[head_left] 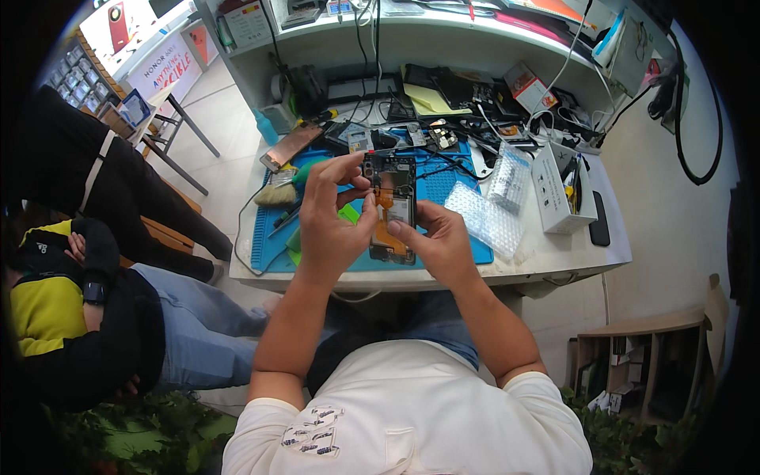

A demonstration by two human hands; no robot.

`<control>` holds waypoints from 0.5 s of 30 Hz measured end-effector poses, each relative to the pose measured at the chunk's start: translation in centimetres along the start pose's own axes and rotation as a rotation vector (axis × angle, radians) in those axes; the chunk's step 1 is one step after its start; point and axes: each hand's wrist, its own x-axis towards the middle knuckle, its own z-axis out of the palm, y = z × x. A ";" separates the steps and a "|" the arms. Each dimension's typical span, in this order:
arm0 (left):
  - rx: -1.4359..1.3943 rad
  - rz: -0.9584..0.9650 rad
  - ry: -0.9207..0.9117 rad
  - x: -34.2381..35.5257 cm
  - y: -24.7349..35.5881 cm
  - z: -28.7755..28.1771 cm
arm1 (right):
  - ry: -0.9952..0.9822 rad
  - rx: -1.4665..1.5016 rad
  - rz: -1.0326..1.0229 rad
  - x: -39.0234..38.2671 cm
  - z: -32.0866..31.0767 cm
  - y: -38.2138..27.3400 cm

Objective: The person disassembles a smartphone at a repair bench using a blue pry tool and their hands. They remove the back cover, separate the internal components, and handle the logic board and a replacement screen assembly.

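Observation:
An opened smartphone [402, 176], its back off, is held upright over the workbench. Its circuit board is at the top and an orange flex cable [385, 236] runs down the middle. My right hand [445, 244] grips the phone's lower right edge, thumb across the inside. At the phone's left edge, my left hand [334, 212] has its thumb and fingers curled together in a pinch beside the flex cable; what lies between those fingertips is too small to tell. A blue repair mat [438, 188] lies beneath.
Left of my hands are a brush [277, 195] and a copper-coloured phone part [291, 147]. Bubble wrap [484, 222], a white box [564, 190] and a dark phone [599, 218] lie to the right. Cables and parts crowd the back. A seated person [119, 317] is at the left.

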 end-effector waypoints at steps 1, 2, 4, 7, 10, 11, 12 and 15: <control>-0.008 0.009 0.014 -0.2 -0.1 0.1 | 0.005 -0.020 -0.024 -0.1 0.0 0.2; -0.005 0.002 0.018 -0.4 -0.2 0.2 | 0.021 -0.029 -0.033 -0.1 0.2 0.2; 0.002 -0.011 0.025 -0.8 -0.3 0.3 | 0.053 -0.049 -0.049 -0.2 0.5 0.2; 0.036 0.048 0.050 -1.1 0.0 0.7 | 0.079 -0.074 -0.059 -0.2 0.8 0.6; 0.029 0.062 0.044 -1.0 0.1 0.6 | 0.085 -0.073 -0.085 -0.4 0.8 0.8; -0.012 0.010 0.028 -0.9 -0.1 0.5 | 0.069 -0.114 -0.101 -0.4 0.8 0.6; -0.053 -0.043 0.012 -0.7 -0.5 0.1 | 0.053 -0.156 -0.117 -0.4 0.7 0.2; -0.166 -0.171 -0.034 -0.1 -1.1 -0.5 | 0.021 -0.220 -0.126 -0.5 0.3 -0.2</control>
